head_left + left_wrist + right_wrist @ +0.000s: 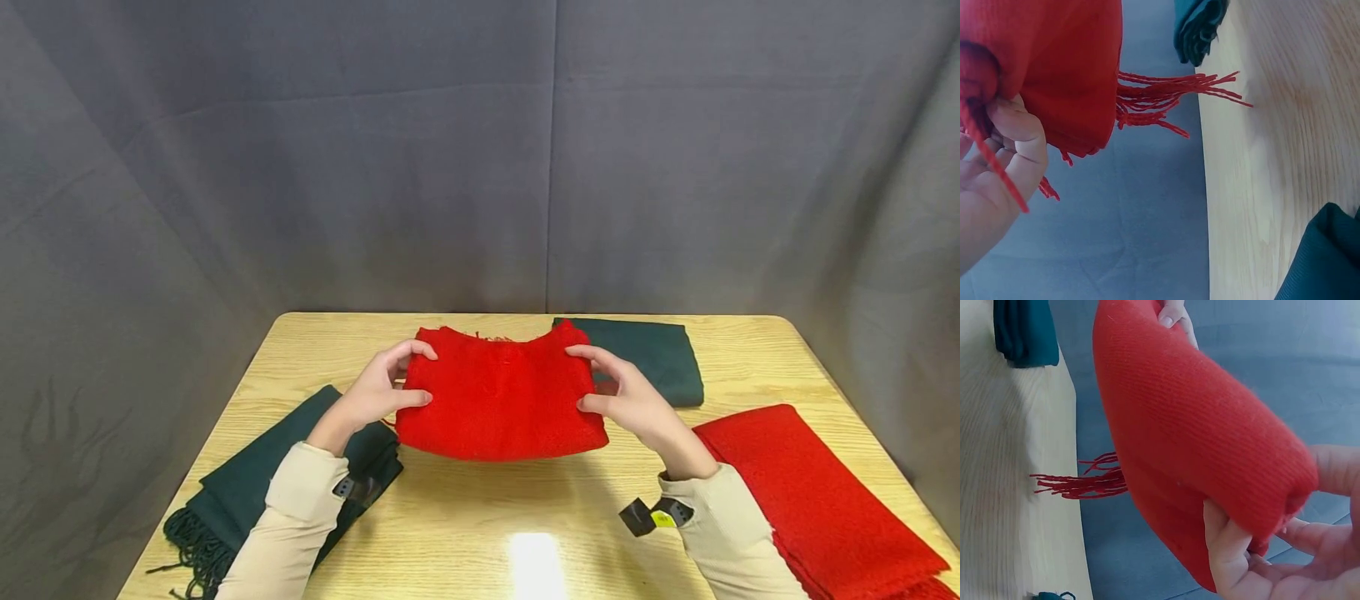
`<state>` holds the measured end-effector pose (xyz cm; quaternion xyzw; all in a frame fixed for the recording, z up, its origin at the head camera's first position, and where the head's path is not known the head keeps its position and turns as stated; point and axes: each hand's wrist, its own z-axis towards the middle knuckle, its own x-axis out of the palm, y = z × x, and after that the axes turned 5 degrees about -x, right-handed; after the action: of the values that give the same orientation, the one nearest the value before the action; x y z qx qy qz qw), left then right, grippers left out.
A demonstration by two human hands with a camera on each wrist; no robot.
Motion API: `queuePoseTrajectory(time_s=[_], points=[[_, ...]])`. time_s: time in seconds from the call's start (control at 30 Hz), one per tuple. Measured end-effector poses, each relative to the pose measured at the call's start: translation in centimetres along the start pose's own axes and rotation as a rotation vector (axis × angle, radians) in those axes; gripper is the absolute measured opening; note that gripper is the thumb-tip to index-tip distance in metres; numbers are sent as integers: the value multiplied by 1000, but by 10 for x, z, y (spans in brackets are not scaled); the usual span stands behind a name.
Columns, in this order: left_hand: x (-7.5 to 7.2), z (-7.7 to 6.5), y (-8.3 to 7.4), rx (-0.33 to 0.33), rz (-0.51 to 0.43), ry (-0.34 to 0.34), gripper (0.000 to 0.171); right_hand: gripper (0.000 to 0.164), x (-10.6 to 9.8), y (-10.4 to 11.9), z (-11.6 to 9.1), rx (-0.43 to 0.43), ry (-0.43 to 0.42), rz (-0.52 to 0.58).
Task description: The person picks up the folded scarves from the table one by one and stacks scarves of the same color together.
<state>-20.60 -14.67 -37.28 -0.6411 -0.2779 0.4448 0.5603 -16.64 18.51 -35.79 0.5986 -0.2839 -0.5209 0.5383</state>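
Note:
Between both hands a folded red scarf point(501, 400) is held up above the table, its top edge sagging in the middle. My left hand point(378, 385) grips its left side, thumb and fingers on the near face. On the opposite side my right hand point(626, 392) pinches the scarf, other fingers behind it. Red fringe strands hang from the scarf point(1085, 69) in the left wrist view. From the right wrist, the scarf point(1191, 437) shows as a thick folded bundle with the fingers tucked into its end.
A dark green fringed scarf point(300, 467) lies folded at the table's left, under the left forearm. Another folded dark green cloth point(648, 358) lies at the back right. A second red scarf point(825, 500) is folded at the right edge. Grey curtains point(420, 183) surround the wooden table point(465, 533).

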Motion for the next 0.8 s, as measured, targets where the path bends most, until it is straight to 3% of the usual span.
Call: queuePoseTrajectory(time_s=[0.23,0.5,0.8], points=[[5,-4,-1,22,20,32,46,59,0,3,-15,-9,-2,4],[12,-11,4,71,-31,82,44,58,2,2,-30,-32,1,20],[25,-19,9,96,2,90,44,59,3,-6,-47,-30,-15,31]])
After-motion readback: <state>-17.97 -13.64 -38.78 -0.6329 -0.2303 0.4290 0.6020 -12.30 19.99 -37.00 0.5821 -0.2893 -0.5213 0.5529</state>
